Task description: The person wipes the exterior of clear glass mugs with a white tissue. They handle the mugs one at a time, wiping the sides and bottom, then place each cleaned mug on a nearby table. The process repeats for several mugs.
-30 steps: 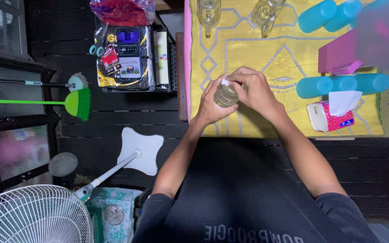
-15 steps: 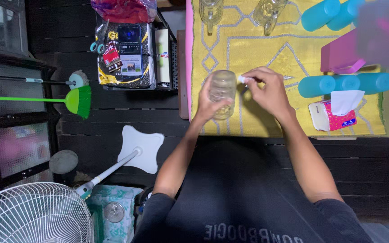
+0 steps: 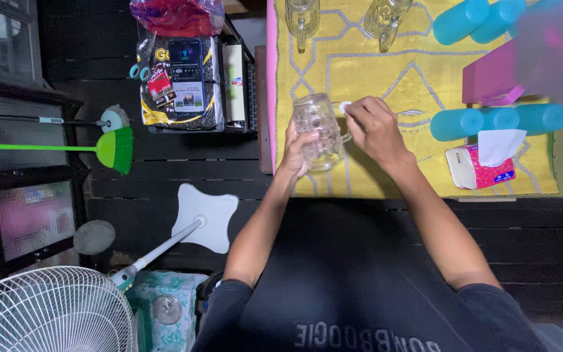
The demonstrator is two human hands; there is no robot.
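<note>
From the head camera, looking straight down, the left hand [image 3: 296, 151] is closed round the side of a clear glass mug [image 3: 318, 130] with a dimpled wall, holding it tilted just above the yellow patterned cloth [image 3: 386, 72] that covers the desk [image 3: 265, 111]. The right hand [image 3: 374, 129] is pinched shut on a small white wad of tissue [image 3: 345, 106], which sits at the mug's rim, next to its handle. The mug looks empty and clear, and the wad is at its edge, not deep inside, so the wiping appears to be on the rim or outer part; how much of the glass has been gone over cannot be told. Two more glass mugs [image 3: 304, 18] lie at the far edge of the cloth, untouched by either hand. To the right lie turquoise cylinders [image 3: 500, 121], a pink box [image 3: 493, 79] and a tissue pack [image 3: 480, 166] with a sheet sticking up, near the right hand but apart from it. Left of the desk, a phone [image 3: 186, 77] rests on a dark crate; a green broom [image 3: 109, 148] and a white fan [image 3: 50, 313] stand on the dark plank floor.
</note>
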